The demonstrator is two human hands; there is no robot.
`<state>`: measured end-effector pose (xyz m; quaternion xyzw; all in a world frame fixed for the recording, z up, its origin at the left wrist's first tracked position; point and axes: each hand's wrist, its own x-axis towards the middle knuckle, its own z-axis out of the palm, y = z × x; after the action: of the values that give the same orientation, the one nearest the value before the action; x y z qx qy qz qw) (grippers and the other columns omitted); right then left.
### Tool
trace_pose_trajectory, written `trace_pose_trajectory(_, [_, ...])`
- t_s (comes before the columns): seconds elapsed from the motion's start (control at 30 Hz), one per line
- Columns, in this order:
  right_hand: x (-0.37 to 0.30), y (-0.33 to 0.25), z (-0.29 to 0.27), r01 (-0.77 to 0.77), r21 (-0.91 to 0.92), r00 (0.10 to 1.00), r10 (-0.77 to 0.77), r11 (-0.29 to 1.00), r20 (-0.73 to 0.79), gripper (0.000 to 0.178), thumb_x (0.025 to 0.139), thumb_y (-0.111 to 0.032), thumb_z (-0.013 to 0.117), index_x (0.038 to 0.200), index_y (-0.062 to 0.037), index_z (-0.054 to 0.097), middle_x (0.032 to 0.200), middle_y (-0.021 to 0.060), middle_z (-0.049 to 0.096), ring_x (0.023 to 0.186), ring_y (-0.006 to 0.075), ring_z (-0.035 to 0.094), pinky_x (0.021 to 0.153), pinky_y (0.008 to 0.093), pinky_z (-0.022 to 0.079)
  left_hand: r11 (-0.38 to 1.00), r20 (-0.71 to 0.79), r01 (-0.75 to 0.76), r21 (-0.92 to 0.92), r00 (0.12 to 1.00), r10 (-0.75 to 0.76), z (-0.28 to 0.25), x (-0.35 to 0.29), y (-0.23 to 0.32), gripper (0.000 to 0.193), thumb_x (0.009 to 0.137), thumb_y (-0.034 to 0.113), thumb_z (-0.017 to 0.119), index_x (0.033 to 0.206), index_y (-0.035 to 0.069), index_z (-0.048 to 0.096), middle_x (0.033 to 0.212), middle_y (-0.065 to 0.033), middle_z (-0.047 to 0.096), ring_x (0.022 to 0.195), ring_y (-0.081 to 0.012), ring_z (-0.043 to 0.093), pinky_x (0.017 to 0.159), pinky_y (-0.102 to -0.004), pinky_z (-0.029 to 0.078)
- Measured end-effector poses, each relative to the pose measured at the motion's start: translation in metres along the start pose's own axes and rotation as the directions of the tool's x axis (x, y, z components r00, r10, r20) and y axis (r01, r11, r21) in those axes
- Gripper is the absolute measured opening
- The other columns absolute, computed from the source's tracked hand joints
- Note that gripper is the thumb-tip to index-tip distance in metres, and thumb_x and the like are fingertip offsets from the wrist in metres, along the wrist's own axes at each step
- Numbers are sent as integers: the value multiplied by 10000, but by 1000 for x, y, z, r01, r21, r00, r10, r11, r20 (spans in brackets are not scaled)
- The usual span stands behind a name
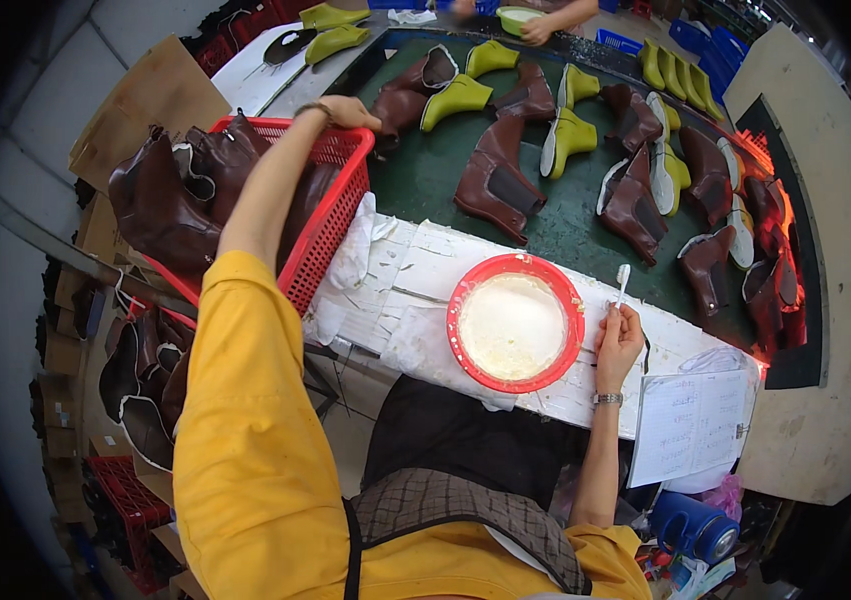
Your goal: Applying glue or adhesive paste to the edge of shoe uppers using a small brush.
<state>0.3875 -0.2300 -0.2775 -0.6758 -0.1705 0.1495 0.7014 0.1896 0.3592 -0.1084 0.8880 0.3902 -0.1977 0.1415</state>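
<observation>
A dark green work surface [425,180] spreads across the far half of the scene, crowded with brown leather ankle boot uppers [495,180] and lime-green shoe lasts [457,98], so little bare green shows except a patch at its left, near the basket. To the left, a red plastic mesh basket [330,225] stands tilted at the table's corner, packed with more dark brown boot uppers [160,205]; further uppers hang below it at the near left. Along the near edge of the table runs a white, glue-crusted paper strip [415,275], and on it sits a round red plastic bowl [515,322] filled with pale, creamy paste. A white sheet of paper with handwritten lines [690,425] lies clipped at the near right end of that strip, just right of the wrist. A blue cylindrical roll [693,528] sits lower still at the near right. The left hand [350,112], reaching out from a yellow sleeve, rests curled over the far rim of the red basket, fingers bent around the edge. The right hand [617,340] is closed around a small white-bristled brush [622,282], held upright just right of the bowl, bristles pointing to the far side. At the far edge, another person's hand [537,30] touches a pale green bowl [517,18].
</observation>
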Motion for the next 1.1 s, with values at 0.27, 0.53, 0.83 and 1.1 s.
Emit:
trace_pose_trajectory(0.27, [-1, 7, 0, 37, -45, 999, -38, 998, -24, 159, 1039, -164, 633, 1071, -8, 631, 715, -20, 599, 542, 15, 463, 455, 187, 340, 990, 83, -43, 133, 996, 32, 28, 13, 44, 559, 977, 634, 516, 1080, 185, 832, 1215, -76, 751, 1151, -279, 674, 1043, -401, 489])
trace_pose_trajectory(0.53, [-6, 0, 2, 45, -49, 999, -46, 998, -29, 167, 1036, -172, 638, 1072, -9, 636, 723, -11, 617, 540, 21, 477, 454, 194, 358, 805, 188, -164, 570, 980, 67, 107, 45, 94, 503, 794, 443, 754, 1159, 97, 775, 1142, -119, 753, 1090, -273, 715, 919, -506, 568])
trace_pose_trajectory(0.83, [0, 5, -8, 15, 10, 999, -15, 1000, -43, 200, 1050, -211, 631, 1053, -12, 648, 724, -11, 603, 528, 21, 462, 447, 194, 339, 963, -667, -267, 39, 711, 224, 182, -122, 169, 306, 911, 198, 683, 1199, 102, 725, 1056, -116, 750, 940, -380, 711, 781, -565, 533])
trace_pose_trajectory(1.1, [0, -6, -5, -4, 72, 998, -1, 997, 63, 174, 1050, -191, 623, 1062, -23, 669, 745, -2, 626, 499, 21, 465, 418, 186, 327, 977, -890, 195, -82, 428, -160, 288, -189, 95, 437, 915, 204, 699, 1319, 56, 621, 1283, -79, 635, 1159, -314, 559, 959, -534, 460])
